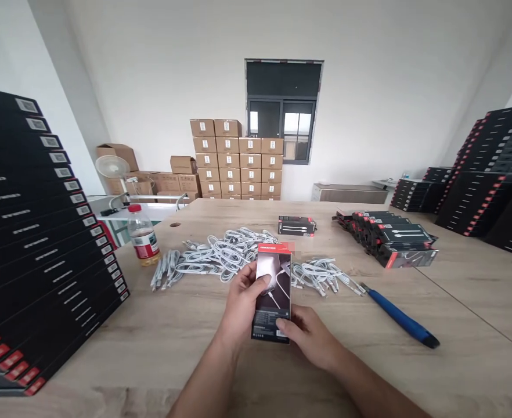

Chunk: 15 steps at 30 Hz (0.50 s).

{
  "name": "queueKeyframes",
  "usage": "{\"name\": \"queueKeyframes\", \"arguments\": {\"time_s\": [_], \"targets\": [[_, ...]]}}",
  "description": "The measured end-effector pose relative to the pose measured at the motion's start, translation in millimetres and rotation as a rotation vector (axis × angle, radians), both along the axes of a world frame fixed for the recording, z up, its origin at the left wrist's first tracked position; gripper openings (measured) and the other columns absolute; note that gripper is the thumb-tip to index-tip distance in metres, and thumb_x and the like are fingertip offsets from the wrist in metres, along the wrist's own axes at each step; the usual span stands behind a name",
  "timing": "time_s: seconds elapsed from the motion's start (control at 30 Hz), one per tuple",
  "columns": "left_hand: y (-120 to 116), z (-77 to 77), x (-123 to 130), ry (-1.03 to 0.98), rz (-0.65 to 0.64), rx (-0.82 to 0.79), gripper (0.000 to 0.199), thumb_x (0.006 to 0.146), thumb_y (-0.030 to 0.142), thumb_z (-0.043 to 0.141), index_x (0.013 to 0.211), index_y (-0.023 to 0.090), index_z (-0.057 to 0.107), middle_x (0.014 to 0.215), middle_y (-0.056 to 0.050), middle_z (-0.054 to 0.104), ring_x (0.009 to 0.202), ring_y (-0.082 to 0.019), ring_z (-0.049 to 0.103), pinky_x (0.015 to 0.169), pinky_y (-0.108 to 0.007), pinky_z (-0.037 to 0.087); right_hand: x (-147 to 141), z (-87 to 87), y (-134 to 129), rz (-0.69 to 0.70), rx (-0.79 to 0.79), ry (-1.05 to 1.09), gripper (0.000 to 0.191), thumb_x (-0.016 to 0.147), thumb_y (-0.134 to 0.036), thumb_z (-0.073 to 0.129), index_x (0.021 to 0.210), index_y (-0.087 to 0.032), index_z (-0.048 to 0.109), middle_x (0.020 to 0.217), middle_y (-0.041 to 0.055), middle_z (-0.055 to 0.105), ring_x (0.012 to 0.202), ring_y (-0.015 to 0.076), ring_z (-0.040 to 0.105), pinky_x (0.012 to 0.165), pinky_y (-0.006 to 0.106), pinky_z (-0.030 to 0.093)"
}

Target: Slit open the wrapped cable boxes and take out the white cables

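Note:
Both hands hold a slim black and red cable box (273, 313) upright above the table, its printed face with a phone and white cable toward me. My left hand (244, 296) grips its left side, thumb lying across the front. Lower down on the right, my right hand (310, 334) pinches the edge, thumb on the front; its other fingers are partly hidden behind the box. Beyond the box spreads a pile of bundled white cables (227, 255), with a smaller group of white cables (319, 274) to the right.
A blue-handled tool (401, 318) lies at right. One black box (297, 226) sits behind the cables, and a heap of black boxes (395, 235) lies farther right. Tall black box stacks (42, 244) flank the left, others (478, 186) the right. A red-capped bottle (143, 238) stands left.

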<state>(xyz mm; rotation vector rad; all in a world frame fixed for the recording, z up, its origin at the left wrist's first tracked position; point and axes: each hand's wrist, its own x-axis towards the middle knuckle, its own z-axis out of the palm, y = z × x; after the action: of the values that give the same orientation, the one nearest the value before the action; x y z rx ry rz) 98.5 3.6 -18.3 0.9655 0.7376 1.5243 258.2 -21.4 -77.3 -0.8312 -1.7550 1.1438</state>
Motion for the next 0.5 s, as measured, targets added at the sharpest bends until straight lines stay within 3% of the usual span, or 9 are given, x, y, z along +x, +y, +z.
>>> {"name": "queueKeyframes", "arguments": {"time_s": [0.13,0.23,0.37,0.5], "targets": [[-10.6,8.9,7.7,0.19,0.141,0.162,0.065,0.069,0.034,0.086,0.127,0.023,0.062,0.128,-0.006,0.068,0.12,-0.023,0.062,0.104,-0.032,0.045,-3.0,0.7,11.0,-0.324,0.291,-0.307,0.023,0.09,-0.038,0.058,0.081,-0.019,0.067,0.07,0.0022,0.064,0.063,0.0175,0.056,0.06,0.027,0.039],[-18.7,12.0,12.5,0.3,0.225,0.257,0.084,0.072,0.038,0.085,0.144,0.028,0.043,0.142,-0.007,0.059,0.127,-0.023,0.056,0.106,-0.034,0.044,-7.1,3.2,14.0,-0.47,0.499,-0.566,0.018,0.086,-0.035,0.062,0.092,-0.02,0.07,0.069,0.004,0.065,0.061,0.0193,0.058,0.06,0.029,0.038],[-21.9,14.4,9.9,0.301,0.324,0.275,0.071,0.076,0.042,0.081,0.137,0.028,0.046,0.143,-0.007,0.057,0.124,-0.023,0.058,0.098,-0.033,0.05,-11.6,6.7,8.5,-0.422,0.489,-0.658,0.034,0.087,-0.037,0.065,0.116,-0.02,0.069,0.08,0.0075,0.07,0.071,0.024,0.064,0.066,0.033,0.043],[-20.4,15.5,0.1,0.524,0.371,0.34,0.067,0.073,0.038,0.083,0.131,0.027,0.051,0.135,-0.007,0.061,0.123,-0.026,0.059,0.099,-0.037,0.049,-6.0,5.8,4.7,-0.243,0.3,-0.384,0.053,0.083,-0.031,0.067,0.135,-0.022,0.059,0.105,0.0091,0.07,0.08,0.0216,0.065,0.072,0.034,0.049]]}}
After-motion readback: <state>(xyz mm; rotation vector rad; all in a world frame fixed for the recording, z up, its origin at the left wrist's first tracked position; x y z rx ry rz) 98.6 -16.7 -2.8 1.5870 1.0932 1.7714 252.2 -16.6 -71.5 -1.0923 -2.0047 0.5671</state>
